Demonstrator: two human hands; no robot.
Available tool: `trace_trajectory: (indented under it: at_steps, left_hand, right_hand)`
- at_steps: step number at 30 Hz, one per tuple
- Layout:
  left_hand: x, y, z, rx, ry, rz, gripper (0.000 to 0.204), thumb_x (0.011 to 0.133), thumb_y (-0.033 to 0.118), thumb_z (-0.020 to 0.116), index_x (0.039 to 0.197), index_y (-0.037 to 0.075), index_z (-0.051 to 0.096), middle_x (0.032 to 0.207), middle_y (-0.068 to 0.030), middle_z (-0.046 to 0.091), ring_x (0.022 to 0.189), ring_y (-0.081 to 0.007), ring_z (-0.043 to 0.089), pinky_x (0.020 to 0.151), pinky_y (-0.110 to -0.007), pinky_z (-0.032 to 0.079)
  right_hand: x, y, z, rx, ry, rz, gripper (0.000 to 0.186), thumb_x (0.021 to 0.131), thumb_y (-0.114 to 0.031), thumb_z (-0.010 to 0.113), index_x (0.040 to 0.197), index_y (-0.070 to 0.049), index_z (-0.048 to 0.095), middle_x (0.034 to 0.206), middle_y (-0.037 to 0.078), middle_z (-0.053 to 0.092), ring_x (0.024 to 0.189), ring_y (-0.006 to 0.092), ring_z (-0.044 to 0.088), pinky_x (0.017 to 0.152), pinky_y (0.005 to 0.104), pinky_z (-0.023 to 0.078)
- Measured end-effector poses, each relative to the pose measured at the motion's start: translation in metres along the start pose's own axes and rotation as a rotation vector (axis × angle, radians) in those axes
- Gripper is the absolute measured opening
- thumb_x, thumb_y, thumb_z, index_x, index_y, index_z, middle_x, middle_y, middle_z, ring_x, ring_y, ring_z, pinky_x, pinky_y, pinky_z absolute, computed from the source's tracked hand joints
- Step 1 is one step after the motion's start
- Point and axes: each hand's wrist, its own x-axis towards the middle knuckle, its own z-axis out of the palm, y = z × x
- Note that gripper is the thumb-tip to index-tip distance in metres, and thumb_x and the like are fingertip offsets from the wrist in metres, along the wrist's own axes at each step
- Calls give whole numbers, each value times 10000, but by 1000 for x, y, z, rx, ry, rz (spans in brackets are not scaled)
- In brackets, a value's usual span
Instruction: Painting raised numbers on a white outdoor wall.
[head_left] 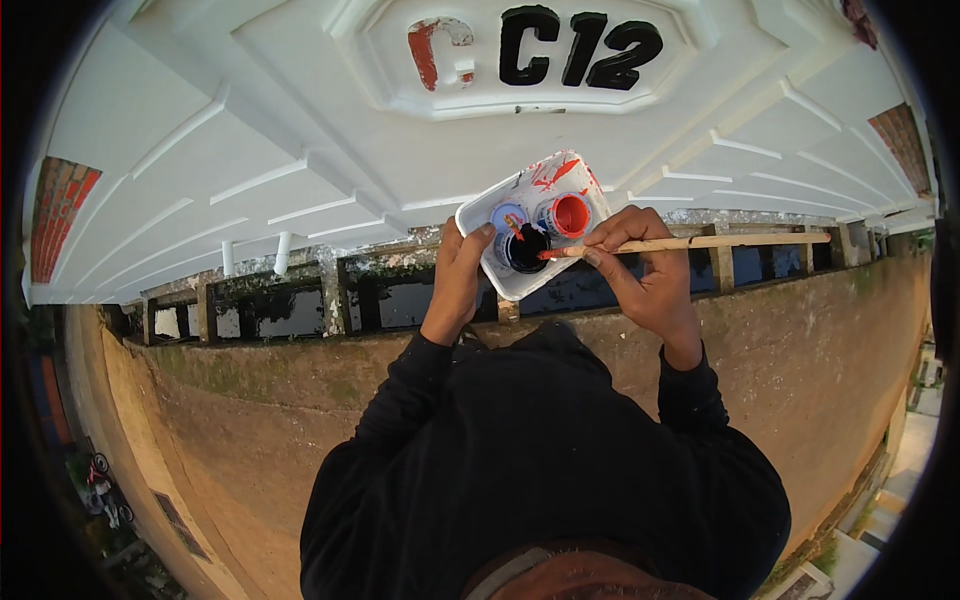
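My left hand (pixel 458 278) grips the left side of a white plastic tub (pixel 530 180) smeared with red paint, its thumb over the rim. Inside stand a pot of red paint (pixel 572 214) and a pot of black paint (pixel 525 250). A small pale-blue round piece (pixel 506 213), perhaps a lid, lies beside them with an orange-red smear. Between the fingers of my right hand (pixel 645 275) is a paintbrush (pixel 745 241) with a long wooden handle pointing right. Its red-coated tip is over the tub, close to the black pot; whether they touch I cannot tell.
Ahead rises a white moulded wall (pixel 330 130) with raised characters (pixel 580 48), several black and one partly red (pixel 424 55). Below it runs a water-filled ditch (pixel 385 300) crossed by concrete bars. Brown paving (pixel 250 400) lies around me; a motorcycle (pixel 105 490) stands far left.
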Motion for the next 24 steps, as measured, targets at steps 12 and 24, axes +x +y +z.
trace_trajectory:
  at_steps: [12,24]
  left_hand:
    - [71,38,-53,6,-198,-182,609,913,349,544,1384,-23,446,1288,-174,581,1169,-264,610,993,-420,502]
    - [149,-48,-29,51,-288,-277,637,911,364,536,1440,47,380,1298,-133,555,1080,-210,649,799,-357,592]
  right_hand:
    - [-7,57,57,601,706,237,202,916,18,669,983,-48,490,965,138,658,827,179,682,749,312,599]
    - [-23,165,42,917,954,312,126,953,-72,655,972,-46,532,888,122,689,748,173,701,684,280,610]
